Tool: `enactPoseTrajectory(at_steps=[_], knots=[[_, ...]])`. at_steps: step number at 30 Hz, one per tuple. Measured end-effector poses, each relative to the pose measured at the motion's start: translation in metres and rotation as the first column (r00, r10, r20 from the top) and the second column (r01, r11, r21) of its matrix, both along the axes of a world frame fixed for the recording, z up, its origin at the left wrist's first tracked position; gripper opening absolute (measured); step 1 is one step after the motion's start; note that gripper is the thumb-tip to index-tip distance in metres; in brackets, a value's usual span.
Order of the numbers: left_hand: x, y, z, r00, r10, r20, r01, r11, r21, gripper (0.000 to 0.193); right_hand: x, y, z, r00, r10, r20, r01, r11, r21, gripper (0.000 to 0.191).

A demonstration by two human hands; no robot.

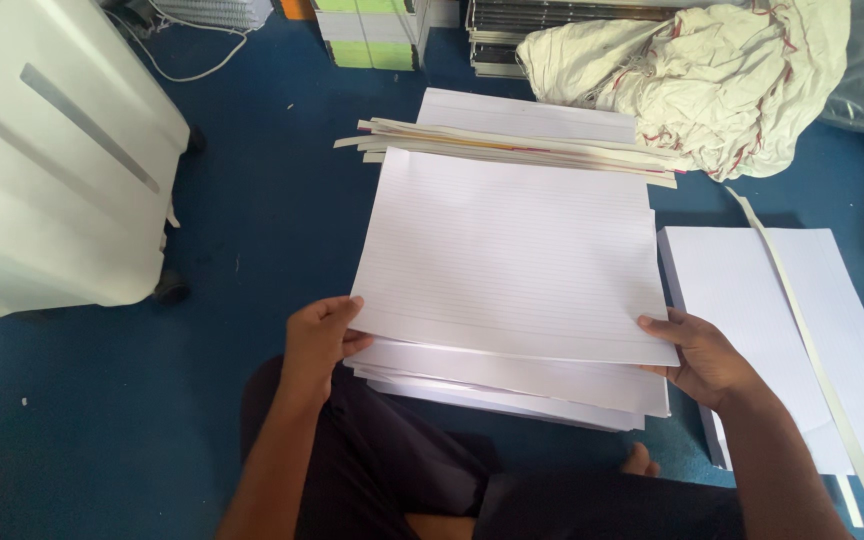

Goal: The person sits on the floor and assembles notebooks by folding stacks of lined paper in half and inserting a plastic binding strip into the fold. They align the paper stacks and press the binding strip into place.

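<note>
White machine beside ruled sheets

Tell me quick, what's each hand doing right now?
Left hand: closed on the ruled paper sheets, near-left corner.
Right hand: closed on their near-right corner.

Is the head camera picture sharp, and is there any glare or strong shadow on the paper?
Head view: sharp; ruled lines on the top sheet stay readable, no glare. Soft even light; faint shadow under the left hand and right hand. The white machine looks slightly overexposed.
</note>
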State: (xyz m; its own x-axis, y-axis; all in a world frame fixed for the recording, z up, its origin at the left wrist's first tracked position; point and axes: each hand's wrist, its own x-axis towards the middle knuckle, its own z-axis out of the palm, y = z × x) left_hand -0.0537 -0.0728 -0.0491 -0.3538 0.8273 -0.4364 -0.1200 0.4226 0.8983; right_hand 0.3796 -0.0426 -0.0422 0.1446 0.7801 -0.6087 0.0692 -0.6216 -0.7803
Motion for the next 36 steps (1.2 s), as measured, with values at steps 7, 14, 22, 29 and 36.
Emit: enactPoseTrajectory(at_steps=[7, 14, 22, 29, 36], knots=[[0.004, 0.003, 0.000, 0.996, 0.002, -0.085, -0.001, 1.000, 0.020, 0.036, -0.001, 0.001, 0.002, 1.000, 0.006, -0.015, -0.007, 1.000, -0.003, 0.080], [0.005, 0.001, -0.002, 0.996, 0.010, -0.093, -0.007, 1.000, 0.025, 0.036, 0.002, 0.001, -0.001, 0.999, 0.020, -0.044, -0.020, 1.000, 0.013, 0.080], [0.006, -0.001, 0.002, 0.924, -0.102, -0.369, 0.083, 0.994, -0.066, 0.036, -0.001, 0.001, 0.001, 1.000, -0.001, -0.010, 0.001, 1.000, -0.006, 0.081], [0.005, -0.017, 0.007, 0.619, -0.193, -0.761, 0.207, 0.975, -0.079, 0.048, -0.001, 0.001, 0.003, 1.000, 0.010, -0.019, -0.010, 1.000, -0.012, 0.083], [-0.004, -0.032, 0.006, 0.296, -0.039, -0.954, 0.715, 0.672, 0.194, 0.031, 0.001, 0.001, 0.001, 1.000, 0.029, -0.009, -0.029, 1.000, -0.009, 0.082]])
